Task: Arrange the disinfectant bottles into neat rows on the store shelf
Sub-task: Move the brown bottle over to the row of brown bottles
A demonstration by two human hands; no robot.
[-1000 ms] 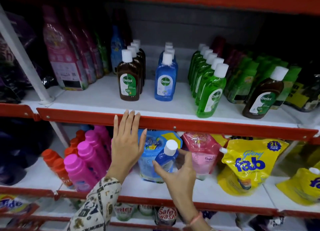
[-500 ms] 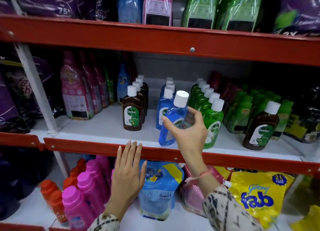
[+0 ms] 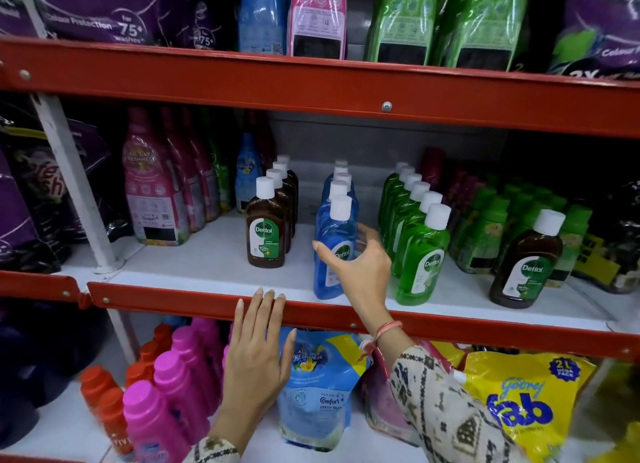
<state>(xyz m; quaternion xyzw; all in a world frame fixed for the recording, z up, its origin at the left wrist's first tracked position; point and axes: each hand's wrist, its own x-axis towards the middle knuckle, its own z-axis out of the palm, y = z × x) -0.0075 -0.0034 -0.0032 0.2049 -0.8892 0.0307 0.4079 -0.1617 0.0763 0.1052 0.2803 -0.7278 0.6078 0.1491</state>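
Note:
Three rows of white-capped Dettol bottles stand on the middle shelf (image 3: pixel 214 265): a brown row (image 3: pixel 266 234), a blue row (image 3: pixel 341 185) and a green row (image 3: pixel 420 254). My right hand (image 3: pixel 360 265) grips a blue bottle (image 3: pixel 332 244) standing upright at the front of the blue row, near the shelf's red edge. A single brown bottle (image 3: pixel 526 265) stands apart at the right. My left hand (image 3: pixel 258 344) lies flat, fingers together, fingertips on the red shelf edge.
Pink softener bottles (image 3: pixel 152 199) stand left of the brown row, green pouches (image 3: pixel 485 234) at the right. Below are pink bottles (image 3: pixel 166 393), orange bottles (image 3: pixel 104 400), a blue Comfort pouch (image 3: pixel 318 393) and a yellow fab pouch (image 3: pixel 519 407). A white upright post (image 3: pixel 76 185) stands at left.
My right hand lifted the blue bottle from the lower shelf up to the middle shelf and set it at the front of the blue row. The left hand stayed on the shelf edge.

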